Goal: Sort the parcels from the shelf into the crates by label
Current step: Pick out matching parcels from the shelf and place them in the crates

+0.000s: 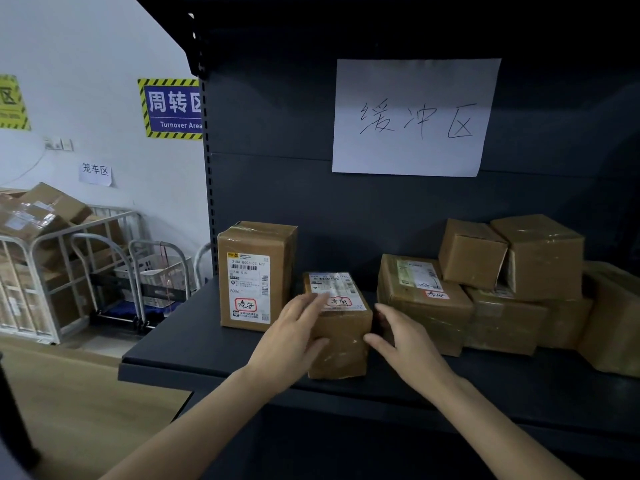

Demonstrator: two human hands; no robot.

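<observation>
A small brown parcel [341, 336] with a white label and red-circled writing on top stands near the front of the dark shelf [194, 344]. My left hand [294, 334] lies against its left side, fingers over the top edge. My right hand [401, 337] touches its right side, fingers spread. A taller parcel [254, 275] with a label on its front stands upright to the left. A flat parcel [420, 299] with a red-marked label lies to the right.
Several more brown boxes [540, 254] are stacked at the shelf's right. A white handwritten sheet [415, 116] hangs on the back panel. To the left, metal cage trolleys [69, 271] hold boxes on a wooden floor, below a blue "Turnover Area" sign [173, 107].
</observation>
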